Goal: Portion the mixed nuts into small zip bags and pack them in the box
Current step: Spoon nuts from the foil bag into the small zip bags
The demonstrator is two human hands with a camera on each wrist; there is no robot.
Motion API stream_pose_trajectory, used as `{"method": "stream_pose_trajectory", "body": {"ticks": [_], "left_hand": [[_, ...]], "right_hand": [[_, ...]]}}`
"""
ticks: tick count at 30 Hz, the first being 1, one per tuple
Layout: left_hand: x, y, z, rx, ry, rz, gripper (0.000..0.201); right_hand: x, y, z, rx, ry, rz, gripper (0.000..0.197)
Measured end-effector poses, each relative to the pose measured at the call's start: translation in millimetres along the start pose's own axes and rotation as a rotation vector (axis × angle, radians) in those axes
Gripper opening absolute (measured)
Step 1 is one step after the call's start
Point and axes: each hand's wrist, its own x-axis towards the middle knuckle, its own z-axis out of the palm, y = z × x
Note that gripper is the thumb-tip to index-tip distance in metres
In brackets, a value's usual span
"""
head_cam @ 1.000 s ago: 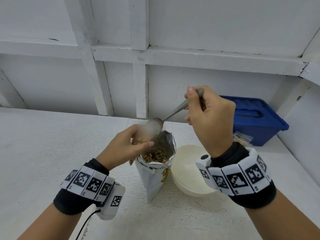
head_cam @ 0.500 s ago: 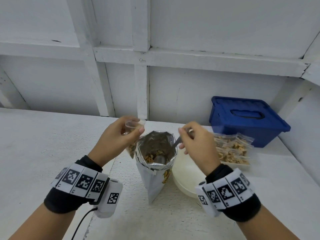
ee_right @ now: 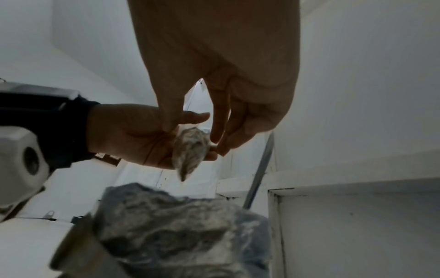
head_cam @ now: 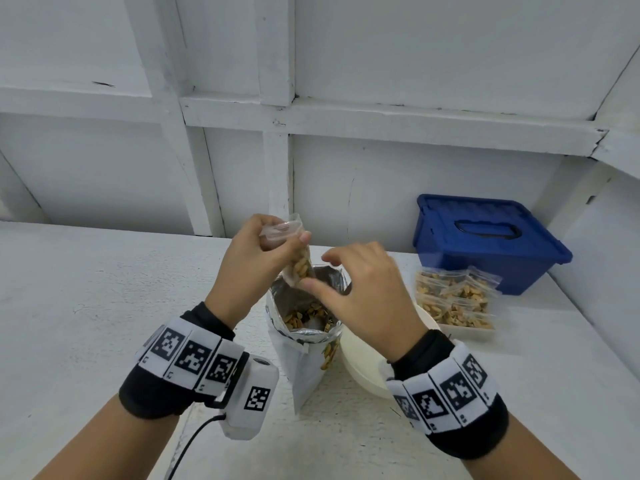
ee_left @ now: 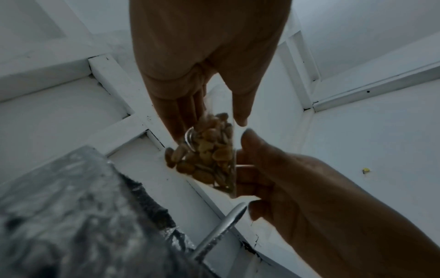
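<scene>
My left hand (head_cam: 287, 241) holds a small clear zip bag (head_cam: 298, 263) partly filled with nuts just above the open foil bag of mixed nuts (head_cam: 304, 344). Its thumb and fingers pinch the bag near the top (ee_left: 212, 118). My right hand (head_cam: 320, 271) has its thumb and curled fingertips on the zip bag's lower end (ee_right: 190, 148), one on each side. The metal spoon (ee_left: 223, 231) stands in the foil bag (ee_left: 71, 216), with no hand on it. The blue lidded box (head_cam: 485, 244) sits closed at the back right.
A cream bowl (head_cam: 363, 365) stands right of the foil bag, partly under my right wrist. A shallow tray (head_cam: 464, 331) with several filled zip bags lies in front of the blue box. White walls close the table's back and right side.
My right hand lowered the spoon into the foil bag, let it go and moved onto the zip bag. My left hand lifted the zip bag a little.
</scene>
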Motion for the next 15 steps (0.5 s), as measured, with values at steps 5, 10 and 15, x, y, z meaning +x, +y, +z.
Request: {"method": "stream_pose_trajectory", "body": {"ticks": [5, 10, 15], "left_hand": [[-2.9, 5.0, 0.7, -0.123, -0.139, -0.027, 0.05], [-1.5, 2.0, -1.0, -0.205, -0.171, -0.04, 0.025], [-1.1, -1.6, -2.4, -0.099, -0.185, 0.031, 0.011]], "right_hand": [[2.8, -3.4, -0.3, 0.371, -0.112, 0.247, 0.026], [6.1, 6.0, -7.2, 0.532, -0.22, 0.393, 0.022], [10.6, 5.5, -12.2, 0.631, -0.068, 0.406, 0.017]]}}
